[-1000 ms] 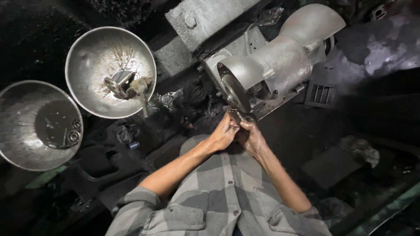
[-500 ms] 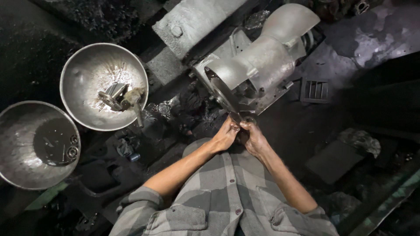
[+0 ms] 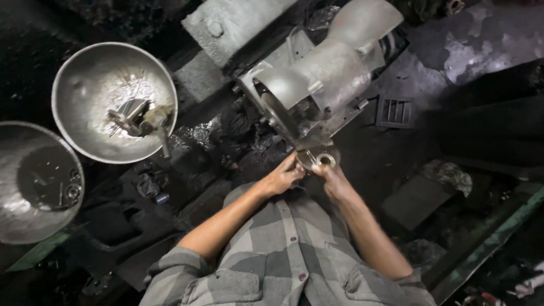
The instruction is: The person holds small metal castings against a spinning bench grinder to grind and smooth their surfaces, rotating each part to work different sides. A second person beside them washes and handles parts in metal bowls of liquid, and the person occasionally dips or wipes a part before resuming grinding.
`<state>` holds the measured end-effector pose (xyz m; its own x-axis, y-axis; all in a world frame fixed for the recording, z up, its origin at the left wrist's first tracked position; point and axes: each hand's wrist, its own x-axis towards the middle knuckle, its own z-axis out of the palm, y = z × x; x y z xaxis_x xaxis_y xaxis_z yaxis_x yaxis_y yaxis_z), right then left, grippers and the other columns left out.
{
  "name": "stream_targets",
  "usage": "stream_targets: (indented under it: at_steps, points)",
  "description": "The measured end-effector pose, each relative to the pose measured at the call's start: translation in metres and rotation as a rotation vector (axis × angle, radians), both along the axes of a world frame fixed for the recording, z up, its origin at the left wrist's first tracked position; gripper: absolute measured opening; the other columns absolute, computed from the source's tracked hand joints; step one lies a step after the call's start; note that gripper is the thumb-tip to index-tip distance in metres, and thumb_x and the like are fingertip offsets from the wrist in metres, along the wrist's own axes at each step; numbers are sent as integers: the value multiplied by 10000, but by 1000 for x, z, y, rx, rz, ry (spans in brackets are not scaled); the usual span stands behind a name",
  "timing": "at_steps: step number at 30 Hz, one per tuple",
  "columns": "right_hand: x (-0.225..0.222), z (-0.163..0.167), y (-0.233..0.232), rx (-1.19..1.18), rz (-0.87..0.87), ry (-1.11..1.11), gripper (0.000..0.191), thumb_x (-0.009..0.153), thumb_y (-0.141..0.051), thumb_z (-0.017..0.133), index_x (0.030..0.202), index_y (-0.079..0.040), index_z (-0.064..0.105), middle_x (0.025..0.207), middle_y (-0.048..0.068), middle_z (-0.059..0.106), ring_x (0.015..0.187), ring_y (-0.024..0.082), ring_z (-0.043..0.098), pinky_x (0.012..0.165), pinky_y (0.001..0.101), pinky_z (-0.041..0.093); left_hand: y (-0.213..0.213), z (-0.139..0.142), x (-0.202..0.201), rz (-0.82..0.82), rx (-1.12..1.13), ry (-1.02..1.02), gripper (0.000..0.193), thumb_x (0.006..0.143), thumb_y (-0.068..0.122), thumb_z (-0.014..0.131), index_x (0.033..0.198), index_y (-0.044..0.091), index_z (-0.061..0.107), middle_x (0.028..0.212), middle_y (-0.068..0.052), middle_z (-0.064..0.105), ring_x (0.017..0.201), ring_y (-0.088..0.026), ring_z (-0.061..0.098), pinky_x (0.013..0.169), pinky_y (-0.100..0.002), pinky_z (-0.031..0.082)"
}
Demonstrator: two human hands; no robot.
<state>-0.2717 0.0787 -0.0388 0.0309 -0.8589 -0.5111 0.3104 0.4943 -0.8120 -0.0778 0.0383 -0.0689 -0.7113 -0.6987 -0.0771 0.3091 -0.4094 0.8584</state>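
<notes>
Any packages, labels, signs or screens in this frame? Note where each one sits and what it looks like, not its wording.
None in view: no package, label, sign or screen shows.
What is there is bare metal: a grey grinding machine at top centre, and two round metal bowls on the left.
The left hand and right hand hold a small ring-shaped metal part below the machine.

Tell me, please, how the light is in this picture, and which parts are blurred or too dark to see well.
Head view: light falls on the two metal bowls and the grey machine housing, with glare on both. The floor around them is nearly black, so details are lost. Left hand and right hand are lit but slightly soft, as is the small ring-shaped part they hold. Straight edges bend near the frame borders.
</notes>
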Motion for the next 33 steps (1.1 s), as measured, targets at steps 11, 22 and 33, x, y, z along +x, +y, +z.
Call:
stream_targets:
  at_steps: [11, 22, 33]
  points:
    - [40, -34, -35, 179, -51, -379, 409, 829, -334, 569, 1077, -37, 699, 949, 71, 717, 849, 220, 668, 720, 374, 543, -8, -19, 6, 328, 57, -84, 325, 1028, 134, 577, 1327, 32, 501, 1030, 8, 532, 909, -96, 483, 798, -250, 449]
    - [36, -46, -38, 110, 78, -384, 448, 827, -291, 604, 1109, 54, 656, 968, 130, 683, 889, 248, 657, 824, 390, 541, -7, -14, 24, 296, 42, -56, 593, 962, 126, 643, 1498, 52, 401, 1028, 13, 516, 901, -93, 485, 783, -245, 461]
    - [44, -42, -50, 67, 218, -216, 446, 850, -243, 616, 1172, 62, 657, 1090, 151, 720, 1019, 248, 690, 980, 387, 529, 0, -14, 35, 366, 84, 68, 622, 964, 220, 714, 1490, 41, 433, 1107, 38, 493, 915, -71, 442, 786, -219, 414]
